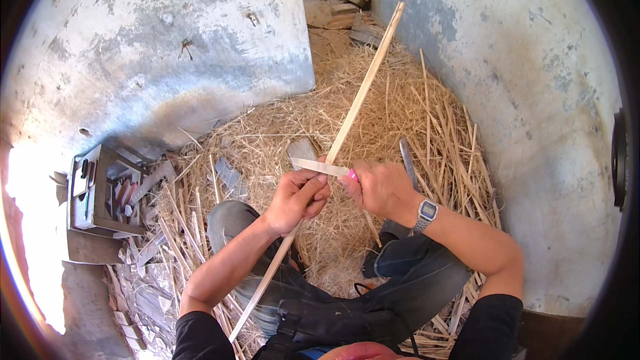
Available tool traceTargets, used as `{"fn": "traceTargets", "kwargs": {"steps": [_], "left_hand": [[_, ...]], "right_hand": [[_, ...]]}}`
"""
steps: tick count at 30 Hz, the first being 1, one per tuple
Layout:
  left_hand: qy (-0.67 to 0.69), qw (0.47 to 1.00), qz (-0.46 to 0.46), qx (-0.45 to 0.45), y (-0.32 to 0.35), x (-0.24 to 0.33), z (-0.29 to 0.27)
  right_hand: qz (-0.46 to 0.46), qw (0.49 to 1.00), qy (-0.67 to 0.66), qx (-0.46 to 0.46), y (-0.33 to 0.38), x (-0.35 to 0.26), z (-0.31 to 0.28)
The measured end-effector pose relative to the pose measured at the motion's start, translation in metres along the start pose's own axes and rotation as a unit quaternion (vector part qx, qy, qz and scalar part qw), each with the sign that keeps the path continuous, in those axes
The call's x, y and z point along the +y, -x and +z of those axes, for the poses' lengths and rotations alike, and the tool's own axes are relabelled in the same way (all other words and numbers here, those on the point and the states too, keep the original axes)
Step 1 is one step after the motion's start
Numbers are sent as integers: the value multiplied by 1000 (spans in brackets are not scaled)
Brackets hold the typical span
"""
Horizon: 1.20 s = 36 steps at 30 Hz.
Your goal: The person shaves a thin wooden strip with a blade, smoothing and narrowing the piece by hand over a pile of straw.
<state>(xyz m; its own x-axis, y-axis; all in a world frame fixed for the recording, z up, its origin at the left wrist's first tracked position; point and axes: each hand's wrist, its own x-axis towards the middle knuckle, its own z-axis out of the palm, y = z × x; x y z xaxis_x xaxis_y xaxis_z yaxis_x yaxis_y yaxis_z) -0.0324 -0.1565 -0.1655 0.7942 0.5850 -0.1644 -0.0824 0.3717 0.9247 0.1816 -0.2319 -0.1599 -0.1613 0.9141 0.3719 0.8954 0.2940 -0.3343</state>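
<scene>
A long, pale strip of split wood or bamboo runs slantwise from near my left thigh up toward the far corner. My left hand is closed round it near the middle, thumb on top. In my right hand is a knife with a pink handle, its fingers wrapped round the grip. The blade lies across the strip just beyond my left hand and points left. It touches or nearly touches the strip; I cannot tell which. On my right wrist is a silver watch.
Pale shavings cover the floor around my bent legs. Loose strips lie along the right wall. A small wooden stand holding tools is at the left. Wood pieces are stacked in the far corner, past a wall edge.
</scene>
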Motion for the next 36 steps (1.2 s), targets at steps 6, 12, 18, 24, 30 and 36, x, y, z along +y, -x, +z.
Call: {"fn": "traceTargets", "kwargs": {"steps": [6, 12, 18, 24, 30, 36], "left_hand": [[-22, 997, -55, -45, 37, -10, 9], [252, 960, -123, -19, 18, 6, -2], [428, 888, -154, -71, 25, -5, -2], [465, 866, -157, -93, 24, -10, -12], [443, 881, -154, -64, 22, -3, -4], [340, 918, -176, -100, 32, -2, -4]], "right_hand": [[240, 963, 109, 55, -16, 121, -69], [45, 998, -30, -26, 18, -10, -5], [106, 994, -28, -24, -6, 22, -17], [76, 996, -6, -37, 10, -15, -5], [67, 996, 16, -62, 15, -23, -6], [184, 983, 26, 2, -6, 68, -22]]}}
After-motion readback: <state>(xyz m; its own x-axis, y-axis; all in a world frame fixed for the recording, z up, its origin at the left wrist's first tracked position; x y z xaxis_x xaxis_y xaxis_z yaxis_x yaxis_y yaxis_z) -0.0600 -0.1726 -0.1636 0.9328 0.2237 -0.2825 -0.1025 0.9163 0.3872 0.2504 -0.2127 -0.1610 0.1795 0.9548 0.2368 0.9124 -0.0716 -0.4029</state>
